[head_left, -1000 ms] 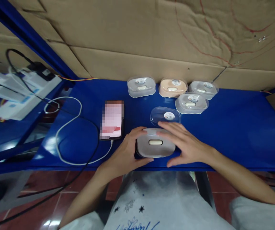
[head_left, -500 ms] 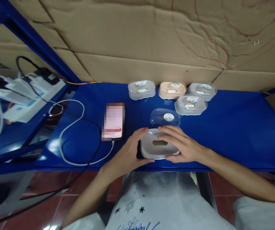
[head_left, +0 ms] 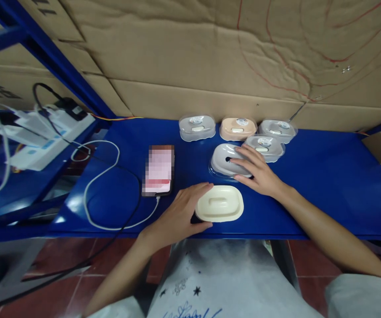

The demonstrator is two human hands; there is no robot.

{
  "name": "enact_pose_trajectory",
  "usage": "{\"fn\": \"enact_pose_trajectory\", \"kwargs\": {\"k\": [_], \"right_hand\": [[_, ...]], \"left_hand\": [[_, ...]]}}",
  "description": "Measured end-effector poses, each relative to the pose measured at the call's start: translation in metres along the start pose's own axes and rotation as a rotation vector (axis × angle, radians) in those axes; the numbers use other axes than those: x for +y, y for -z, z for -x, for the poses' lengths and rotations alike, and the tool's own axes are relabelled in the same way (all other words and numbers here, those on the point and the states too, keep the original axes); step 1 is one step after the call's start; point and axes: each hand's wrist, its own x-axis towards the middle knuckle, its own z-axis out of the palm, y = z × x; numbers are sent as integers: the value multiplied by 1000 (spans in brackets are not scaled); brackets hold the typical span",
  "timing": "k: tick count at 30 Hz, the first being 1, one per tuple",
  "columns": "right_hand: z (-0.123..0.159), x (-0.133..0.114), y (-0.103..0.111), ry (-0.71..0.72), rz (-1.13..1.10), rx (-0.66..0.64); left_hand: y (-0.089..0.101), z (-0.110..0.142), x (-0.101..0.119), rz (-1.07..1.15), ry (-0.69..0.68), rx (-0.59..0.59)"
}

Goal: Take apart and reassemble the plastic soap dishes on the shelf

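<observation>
My left hand (head_left: pixel 180 210) curls round the left end of a cream oval dish-like piece (head_left: pixel 220 212), with fingers at its far edge and thumb at its near edge. A raised bar shows in the middle of that piece. Farther back, my right hand (head_left: pixel 257 172) grips a light grey oval shell (head_left: pixel 225 161) by its right side, one finger near the dark hole in its middle. The shell is over a clear plastic lid (head_left: pixel 213 172), most of which it hides. I cannot tell whether the two touch.
Behind stand several lidded oval boxes, among them a grey one (head_left: pixel 197 129) and a peach one (head_left: pixel 238 129). A phone (head_left: pixel 159 170) on a white cable (head_left: pixel 86 203) lies left. Farther left is a loaded power strip (head_left: pixel 38 152). Cardboard (head_left: pixel 177 57) walls the back.
My right hand has lifted the grey shell off and carried it back over the clear lid. That uncovers the cream piece, where my left hand stays. The view has shifted slightly.
</observation>
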Motion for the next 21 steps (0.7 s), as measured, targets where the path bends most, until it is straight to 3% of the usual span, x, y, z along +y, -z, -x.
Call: {"fn": "enact_pose_trajectory", "kwargs": {"k": [4, 9, 13, 16, 21], "right_hand": [[1, 1, 0, -36, 55, -59], [3, -17, 10, 38, 32, -13], [10, -48, 12, 198, -100, -114], [14, -66, 10, 236, -148, -205], [16, -73, 8, 249, -170, -128]], "left_hand": [[-1, -1, 1, -43, 5, -9], [1, -1, 5, -28, -14, 28], [4, 2, 8, 189, -40, 148], [3, 4, 10, 369, -107, 238], [-8, 4, 23, 752, -71, 337]]}}
